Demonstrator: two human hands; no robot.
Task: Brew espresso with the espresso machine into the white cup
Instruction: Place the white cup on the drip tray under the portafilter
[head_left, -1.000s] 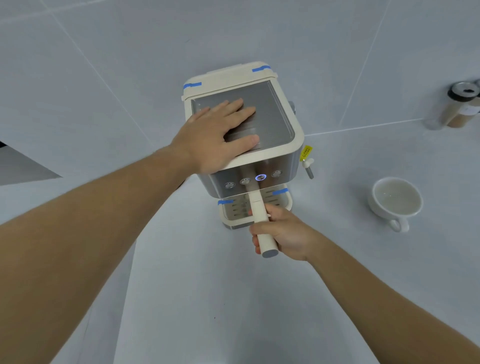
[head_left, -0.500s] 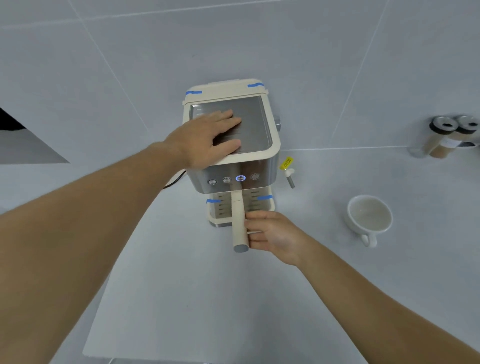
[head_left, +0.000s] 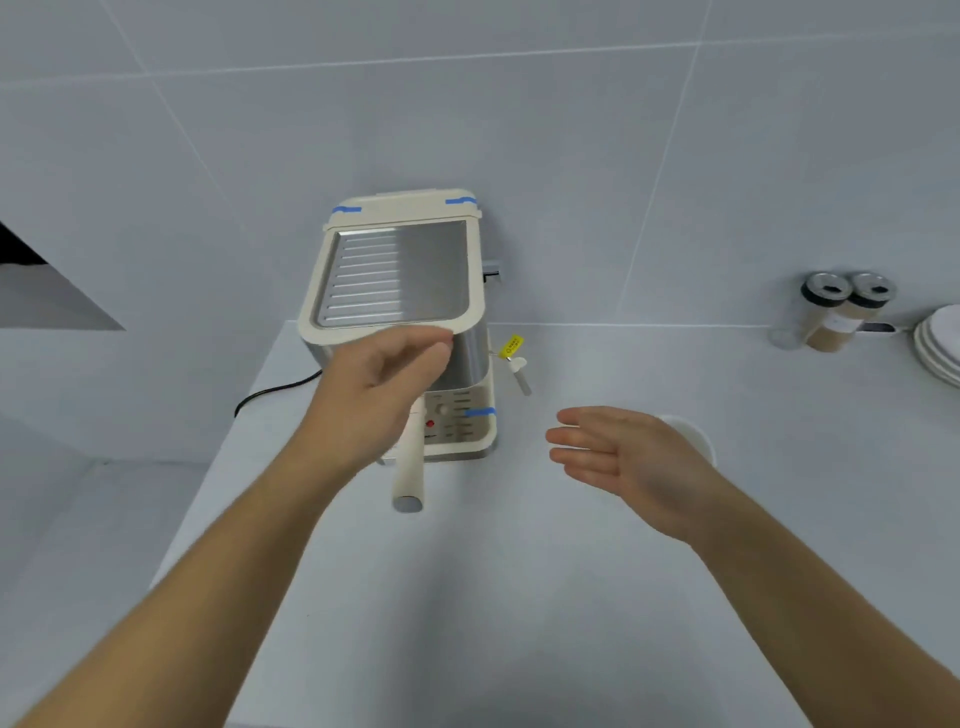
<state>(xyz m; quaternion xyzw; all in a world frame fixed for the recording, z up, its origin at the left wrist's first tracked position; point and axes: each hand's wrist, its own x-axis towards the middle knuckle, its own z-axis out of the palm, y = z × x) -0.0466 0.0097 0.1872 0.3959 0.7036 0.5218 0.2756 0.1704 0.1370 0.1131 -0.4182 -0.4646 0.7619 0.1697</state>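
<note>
We see the left hand (head_left: 382, 384) loosely curled, empty, before the espresso machine (head_left: 400, 275); right hand (head_left: 621, 460) open, covering most of the white cup (head_left: 693, 434); portafilter handle (head_left: 410, 467) untouched.

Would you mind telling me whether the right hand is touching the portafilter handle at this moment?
Apart. The head view shows bare countertop between the open right hand and the portafilter handle, which sticks out from the espresso machine.

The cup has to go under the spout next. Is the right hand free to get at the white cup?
Probably yes: the right hand is open and empty, hovering right in front of the white cup, with nothing visible between them.
</note>
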